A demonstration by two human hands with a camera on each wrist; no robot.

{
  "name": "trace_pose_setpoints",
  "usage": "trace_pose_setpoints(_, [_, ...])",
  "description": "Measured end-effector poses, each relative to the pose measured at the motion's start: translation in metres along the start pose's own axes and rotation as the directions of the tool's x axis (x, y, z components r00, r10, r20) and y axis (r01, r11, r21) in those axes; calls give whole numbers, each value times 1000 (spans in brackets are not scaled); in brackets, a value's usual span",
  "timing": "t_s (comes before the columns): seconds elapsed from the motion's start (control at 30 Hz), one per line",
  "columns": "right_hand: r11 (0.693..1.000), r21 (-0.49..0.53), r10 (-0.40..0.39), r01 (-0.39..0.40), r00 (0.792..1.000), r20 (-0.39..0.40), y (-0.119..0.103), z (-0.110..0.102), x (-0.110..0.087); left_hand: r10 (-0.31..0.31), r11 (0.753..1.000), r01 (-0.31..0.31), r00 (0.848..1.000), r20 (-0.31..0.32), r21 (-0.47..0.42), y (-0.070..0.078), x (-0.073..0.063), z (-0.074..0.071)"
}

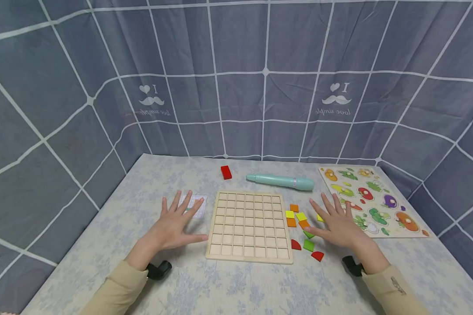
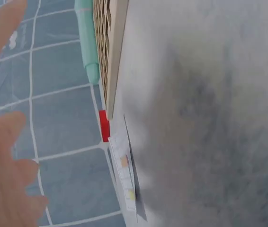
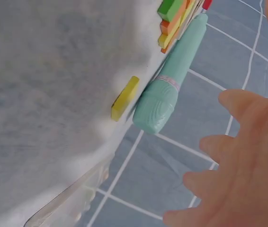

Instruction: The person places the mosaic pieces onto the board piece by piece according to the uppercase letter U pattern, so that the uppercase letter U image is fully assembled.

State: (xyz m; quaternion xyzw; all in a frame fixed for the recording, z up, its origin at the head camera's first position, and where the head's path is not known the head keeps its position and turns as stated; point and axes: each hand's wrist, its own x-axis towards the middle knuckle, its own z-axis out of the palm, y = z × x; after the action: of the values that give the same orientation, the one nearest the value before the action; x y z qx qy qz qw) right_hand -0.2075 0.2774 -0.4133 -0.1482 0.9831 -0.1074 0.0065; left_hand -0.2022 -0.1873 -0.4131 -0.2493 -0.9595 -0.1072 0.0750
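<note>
Fingers spread wide, my left hand (image 1: 174,226) hovers at the left side of a wooden grid board (image 1: 249,227), overlapping a small printed card (image 1: 199,207) in the head view. My right hand (image 1: 337,225), also spread and holding nothing, is to the right of the board, beside several loose blocks. Among these are orange squares (image 1: 294,208), yellow squares (image 1: 301,216), a green square (image 1: 309,245) and red quarter-round pieces (image 1: 317,256). One yellow block (image 3: 124,98) lies apart from the others in the right wrist view, partly behind my fingers in the head view.
Behind the board lie a red block (image 1: 226,172) and a mint-green, microphone-shaped object (image 1: 280,181). A vegetable puzzle board (image 1: 372,199) lies at the right. Blue-grey checked curtains (image 1: 236,96) enclose the back and sides of the table (image 1: 236,286).
</note>
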Motion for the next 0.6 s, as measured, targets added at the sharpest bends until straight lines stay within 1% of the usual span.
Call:
trace_pose_setpoints(0.1, [999,43,-11,10,1000,10,-1,-2,4,71,997,-72,997,-27,-29,4,-2,-2])
trace_pose_setpoints(0.2, [994,106,-24,22,999,23,-3,-6,10,137,988,-140,989,-48,-70,10,-6,-3])
trace_pose_setpoints(0.27, [988,154,-31,26,999,31,-6,-8,14,158,981,-163,986,-52,-101,14,-8,-2])
trace_pose_setpoints(0.37, [977,213,-42,32,998,41,-8,-10,22,164,967,-171,985,-53,-190,22,-13,0])
trace_pose_setpoints(0.43, [966,256,-53,38,997,51,-7,-10,26,152,950,-159,987,-46,-267,26,-16,4])
trace_pose_setpoints(0.47, [959,279,-59,41,997,57,-8,-10,29,144,940,-149,989,-39,-307,28,-18,6])
trace_pose_setpoints(0.6, [930,366,-65,32,995,78,-10,-10,40,126,884,-121,992,-20,-451,33,-20,13])
